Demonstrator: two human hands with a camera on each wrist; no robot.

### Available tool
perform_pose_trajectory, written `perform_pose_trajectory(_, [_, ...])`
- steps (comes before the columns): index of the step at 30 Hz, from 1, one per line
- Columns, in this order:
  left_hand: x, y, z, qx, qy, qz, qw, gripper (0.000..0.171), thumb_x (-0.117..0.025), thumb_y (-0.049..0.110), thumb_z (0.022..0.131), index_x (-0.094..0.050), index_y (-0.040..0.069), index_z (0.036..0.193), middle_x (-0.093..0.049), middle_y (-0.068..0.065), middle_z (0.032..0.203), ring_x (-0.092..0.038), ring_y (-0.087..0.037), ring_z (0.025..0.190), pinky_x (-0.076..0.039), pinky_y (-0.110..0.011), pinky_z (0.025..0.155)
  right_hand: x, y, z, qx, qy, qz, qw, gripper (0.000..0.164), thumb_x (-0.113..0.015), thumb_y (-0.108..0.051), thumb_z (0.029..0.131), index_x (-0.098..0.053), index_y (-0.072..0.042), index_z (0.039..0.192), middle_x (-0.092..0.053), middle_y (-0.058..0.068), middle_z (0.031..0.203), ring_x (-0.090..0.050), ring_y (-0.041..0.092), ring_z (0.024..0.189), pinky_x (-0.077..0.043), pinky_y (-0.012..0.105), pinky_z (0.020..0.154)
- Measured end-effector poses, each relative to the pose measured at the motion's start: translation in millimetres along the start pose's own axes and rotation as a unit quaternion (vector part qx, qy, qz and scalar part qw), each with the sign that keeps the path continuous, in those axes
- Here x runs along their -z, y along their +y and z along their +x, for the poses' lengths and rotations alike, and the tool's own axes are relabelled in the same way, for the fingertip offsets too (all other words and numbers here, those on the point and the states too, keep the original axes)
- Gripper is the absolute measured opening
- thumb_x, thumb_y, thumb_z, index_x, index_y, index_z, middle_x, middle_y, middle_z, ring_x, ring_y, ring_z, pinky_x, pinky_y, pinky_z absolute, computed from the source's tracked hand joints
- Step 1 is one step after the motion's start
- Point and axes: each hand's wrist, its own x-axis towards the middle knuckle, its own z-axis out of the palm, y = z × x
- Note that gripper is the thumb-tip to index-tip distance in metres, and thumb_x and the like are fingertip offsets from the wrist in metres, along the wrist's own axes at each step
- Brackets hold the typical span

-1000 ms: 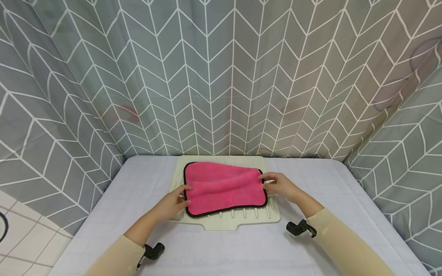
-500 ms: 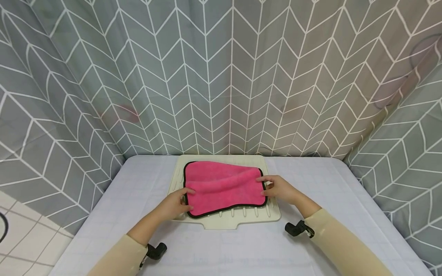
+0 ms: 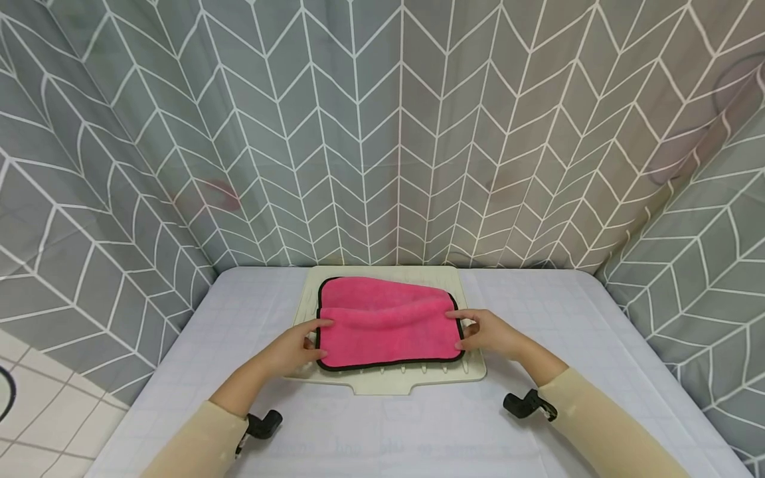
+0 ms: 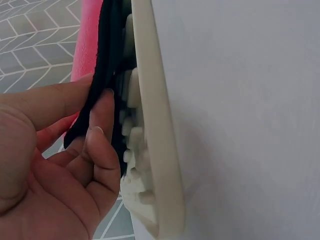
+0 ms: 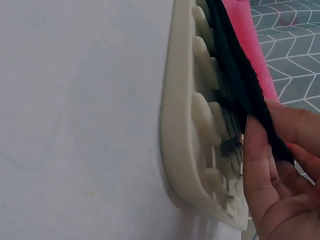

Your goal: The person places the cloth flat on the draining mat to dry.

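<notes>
A pink towel (image 3: 388, 332) with a black border lies over a cream ridged draining board (image 3: 382, 384), with a soft fold running across its middle. My left hand (image 3: 295, 346) pinches the towel's left edge. In the left wrist view the black trim (image 4: 102, 65) passes between the thumb and fingers, close beside the board's ridges. At the opposite edge, my right hand (image 3: 487, 332) pinches the towel too, and the right wrist view has its dark hem (image 5: 245, 75) between thumb and fingers. The towel hides most of the board.
A white cloth covers the table (image 3: 382, 438) around the board. Grey curtains (image 3: 382, 133) with a white chevron pattern hang close behind and at both sides. White floor tiles (image 3: 42, 418) show at the lower left.
The towel's near edge has shifted slightly away from me and now lies straighter. Both hands keep their hold on its sides; the right forearm has moved a little to the right.
</notes>
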Motion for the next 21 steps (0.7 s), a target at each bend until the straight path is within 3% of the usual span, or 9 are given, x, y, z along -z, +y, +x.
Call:
perform_pose_trajectory(7, [3.4,2.0,-1.9,-0.005,-0.016,0.015,0.9997,0.064,-0.074,0.006,0.09,-0.046,0.009,0.148,-0.049,0.0,0.062,-0.046,-0.011,0.057,-0.04,-0.024,0.052,-3,4,-6,0.0,-0.022,0.013,1.0,0.072,-0.081,-0.002,0.081,-0.049,0.0,0.145,-0.057,0.002,0.07,-0.053,0.01,0.069,-0.043,0.021,0.058])
perform_pose_trajectory(11, [3.5,0.0,-4.1,-0.018,-0.033,0.015,0.9992,0.066,-0.074,0.006,0.09,-0.045,0.006,0.149,-0.054,-0.001,0.068,-0.05,-0.012,0.06,-0.042,-0.024,0.054,-3,5,-10,-0.008,-0.039,0.017,0.999,0.073,-0.081,-0.001,0.08,-0.049,-0.001,0.146,-0.055,0.001,0.065,-0.05,0.012,0.065,-0.041,0.021,0.057])
perform_pose_trajectory(16, [-1.3,-3.9,-5.1,-0.048,-0.047,0.028,0.9973,0.067,-0.075,0.005,0.089,-0.044,0.001,0.147,-0.06,-0.004,0.093,-0.054,-0.01,0.059,-0.046,-0.024,0.056,-5,6,-11,-0.002,-0.048,-0.007,0.999,0.07,-0.082,0.001,0.079,-0.052,-0.001,0.143,-0.051,0.002,0.063,-0.047,0.012,0.062,-0.039,0.021,0.055])
perform_pose_trajectory(21, [-7.4,-0.6,-7.2,-0.049,-0.029,0.055,0.9968,0.071,-0.08,0.009,0.085,-0.046,-0.001,0.145,-0.054,-0.013,0.116,-0.053,-0.009,0.06,-0.048,-0.025,0.057,-12,2,-10,0.015,-0.041,-0.058,0.997,0.071,-0.083,0.0,0.078,-0.053,0.001,0.141,-0.048,0.002,0.062,-0.045,0.013,0.06,-0.037,0.022,0.052])
